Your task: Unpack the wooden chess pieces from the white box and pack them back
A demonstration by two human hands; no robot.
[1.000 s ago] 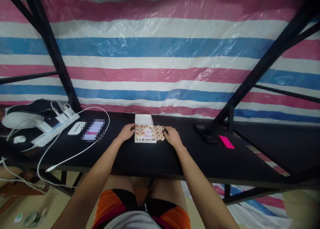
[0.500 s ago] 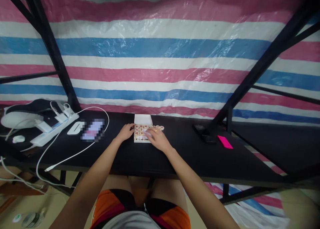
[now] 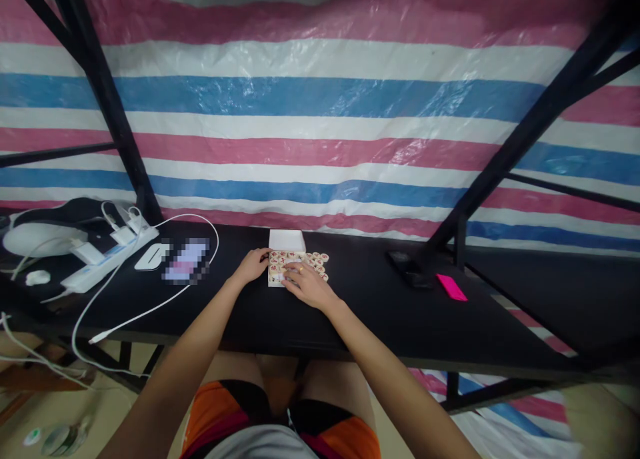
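Note:
A small white box (image 3: 287,240) sits on the black table, its lid folded back. Round xiangqi pieces (image 3: 280,260) with red and dark characters fill much of it. My left hand (image 3: 253,265) is at the box's left side, with its fingertips curled against the far left corner. Over the right part of the box lies my right hand (image 3: 311,288), palm down and fingers spread on the pieces. Several loose xiangqi pieces (image 3: 320,261) are on the table just right of the box, partly behind that hand. What is under my right fingers is hidden.
On the left are a power strip (image 3: 100,265) with plugs, a white cable (image 3: 150,304), a flat white object (image 3: 150,257) and a blurred-out phone (image 3: 186,260). To the right lie a black phone (image 3: 406,267) and a pink packet (image 3: 452,287). Black metal posts (image 3: 475,172) flank the table.
My right hand has shifted slightly left and toward me over the box. More xiangqi pieces now show on the table beside the box's right side. My left hand stays put.

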